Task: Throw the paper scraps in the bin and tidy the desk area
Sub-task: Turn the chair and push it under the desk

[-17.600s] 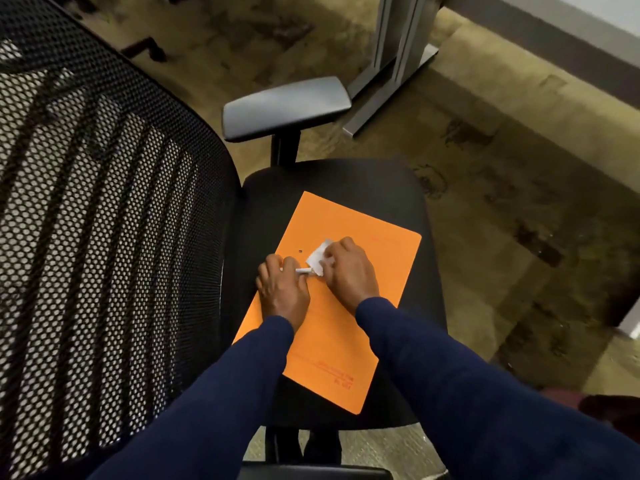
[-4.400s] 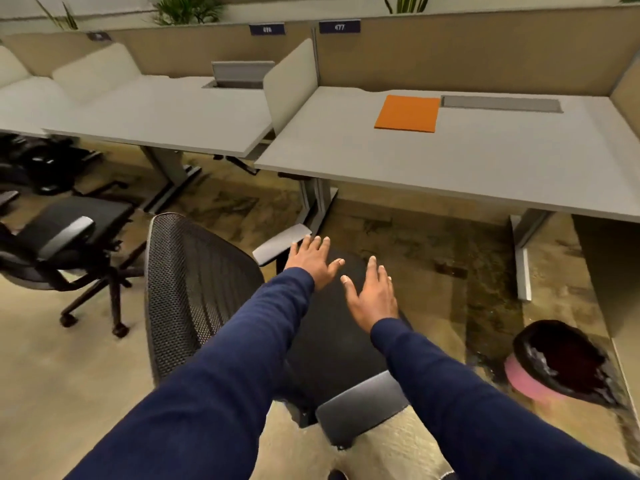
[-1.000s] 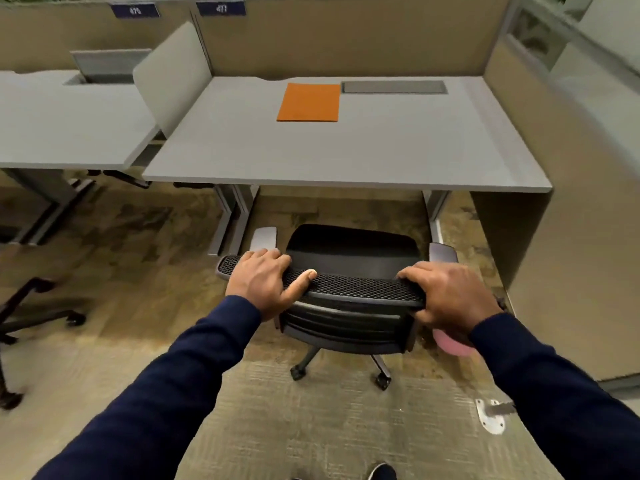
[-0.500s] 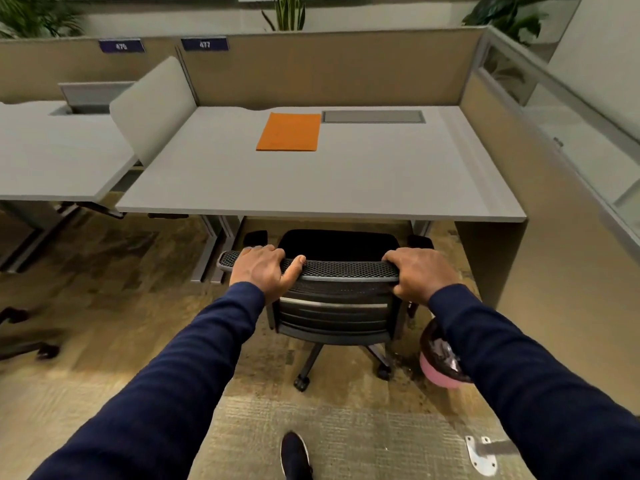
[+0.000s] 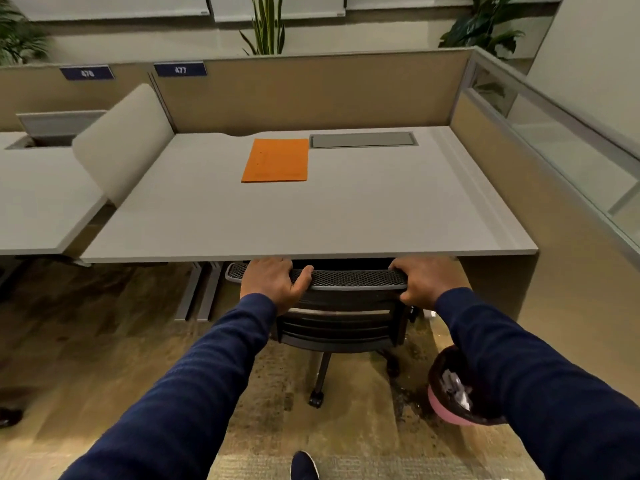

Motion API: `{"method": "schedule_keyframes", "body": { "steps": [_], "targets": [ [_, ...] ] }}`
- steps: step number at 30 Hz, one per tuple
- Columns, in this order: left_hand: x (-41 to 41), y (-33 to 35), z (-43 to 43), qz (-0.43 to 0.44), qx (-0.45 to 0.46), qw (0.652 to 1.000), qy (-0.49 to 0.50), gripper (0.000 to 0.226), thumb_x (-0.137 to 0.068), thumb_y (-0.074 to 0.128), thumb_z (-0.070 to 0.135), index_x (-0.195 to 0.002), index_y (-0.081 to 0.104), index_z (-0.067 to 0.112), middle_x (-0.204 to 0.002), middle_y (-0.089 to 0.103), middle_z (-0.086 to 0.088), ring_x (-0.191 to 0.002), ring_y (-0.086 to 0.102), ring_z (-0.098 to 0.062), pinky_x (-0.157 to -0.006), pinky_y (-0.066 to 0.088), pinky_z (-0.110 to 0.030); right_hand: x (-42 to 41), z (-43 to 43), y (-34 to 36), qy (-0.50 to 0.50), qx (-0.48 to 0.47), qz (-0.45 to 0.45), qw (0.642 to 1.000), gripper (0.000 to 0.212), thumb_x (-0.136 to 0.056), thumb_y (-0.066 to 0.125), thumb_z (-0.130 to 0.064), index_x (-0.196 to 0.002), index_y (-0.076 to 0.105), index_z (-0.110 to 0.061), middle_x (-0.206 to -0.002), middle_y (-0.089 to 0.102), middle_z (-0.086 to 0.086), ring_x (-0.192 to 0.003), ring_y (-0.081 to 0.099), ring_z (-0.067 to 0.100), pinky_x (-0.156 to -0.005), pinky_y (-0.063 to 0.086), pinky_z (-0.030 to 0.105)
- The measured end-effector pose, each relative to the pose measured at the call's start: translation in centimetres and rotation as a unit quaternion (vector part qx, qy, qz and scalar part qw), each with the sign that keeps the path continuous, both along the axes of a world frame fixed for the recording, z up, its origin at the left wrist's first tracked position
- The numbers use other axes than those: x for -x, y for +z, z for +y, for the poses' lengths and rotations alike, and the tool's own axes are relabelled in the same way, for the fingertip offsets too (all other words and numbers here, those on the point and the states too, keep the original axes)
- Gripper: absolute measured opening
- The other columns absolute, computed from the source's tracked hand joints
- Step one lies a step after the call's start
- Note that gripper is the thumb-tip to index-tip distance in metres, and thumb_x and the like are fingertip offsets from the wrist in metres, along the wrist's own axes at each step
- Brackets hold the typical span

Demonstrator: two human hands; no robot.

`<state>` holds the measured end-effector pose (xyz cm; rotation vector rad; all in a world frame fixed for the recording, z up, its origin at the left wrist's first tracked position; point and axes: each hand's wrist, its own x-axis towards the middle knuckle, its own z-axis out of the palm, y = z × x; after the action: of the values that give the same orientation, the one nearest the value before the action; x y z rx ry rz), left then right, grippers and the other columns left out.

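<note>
At the desk (image 5: 311,233) edge, both hands grip the chair (image 5: 349,280) back.

quick count: two hands, left (image 5: 273,278) and right (image 5: 424,278), one chair (image 5: 346,306), one orange folder (image 5: 276,161), two worktops (image 5: 311,220), one pink bin (image 5: 446,407), two blue number signs (image 5: 180,69), three plants (image 5: 266,26) along the far wall

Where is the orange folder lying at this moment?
In the head view, the orange folder lies flat on the grey desk, toward its back, just left of the cable hatch.

grey desk (image 5: 311,220), orange folder (image 5: 276,161) lying flat
</note>
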<state>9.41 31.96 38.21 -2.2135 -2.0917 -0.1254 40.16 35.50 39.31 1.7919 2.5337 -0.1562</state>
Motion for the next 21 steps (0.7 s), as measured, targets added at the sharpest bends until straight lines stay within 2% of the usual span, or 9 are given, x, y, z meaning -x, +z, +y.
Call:
{"method": "schedule_keyframes", "body": {
  "steps": [4,7,16,21],
  "targets": [
    [1.0,-0.3,3.6,0.003,0.003,1.000,-0.004,0.073,-0.091,0.017,0.069,-0.085,0.067,0.016,-0.081,0.064,-0.003,-0.076,0.055,-0.022,-0.077,0.041,-0.038,1.0,3.5,-0.1,-0.006,0.012,-0.003,1.000,0.043,-0.068,0.068,-0.039,-0.111,0.063,-0.036,-0.106,0.067,-0.009,-0.096,0.063,0.021,-0.075,0.046,0.030],
    [1.7,-0.7,5.7,0.000,0.000,1.000,-0.010,0.075,-0.090,0.015,0.070,-0.081,0.065,0.016,-0.077,0.062,-0.002,-0.070,0.048,-0.020,-0.074,0.039,-0.037,1.5,5.4,0.0,-0.006,0.019,-0.014,1.000,0.043,-0.069,0.070,-0.041,-0.111,0.062,-0.036,-0.104,0.067,-0.009,-0.095,0.062,0.020,-0.078,0.050,0.032],
    [1.8,-1.2,8.8,-0.007,0.000,1.000,-0.002,0.075,-0.089,0.012,0.071,-0.077,0.062,0.017,-0.071,0.056,-0.001,-0.068,0.050,-0.020,-0.072,0.040,-0.037,1.8,8.9,0.4,-0.003,0.021,-0.020,1.000,0.040,-0.072,0.069,-0.040,-0.111,0.062,-0.037,-0.104,0.067,-0.012,-0.096,0.062,0.017,-0.079,0.050,0.031],
    [0.6,-1.2,9.1,-0.007,0.000,1.000,0.008,0.073,-0.089,0.013,0.070,-0.075,0.062,0.017,-0.069,0.053,0.001,-0.066,0.049,-0.019,-0.071,0.039,-0.036,0.8,9.9,0.5,0.021,0.035,-0.022,0.999,0.042,-0.071,0.069,-0.045,-0.112,0.060,-0.038,-0.104,0.065,-0.012,-0.096,0.061,0.016,-0.075,0.042,0.027]
  ]
}}
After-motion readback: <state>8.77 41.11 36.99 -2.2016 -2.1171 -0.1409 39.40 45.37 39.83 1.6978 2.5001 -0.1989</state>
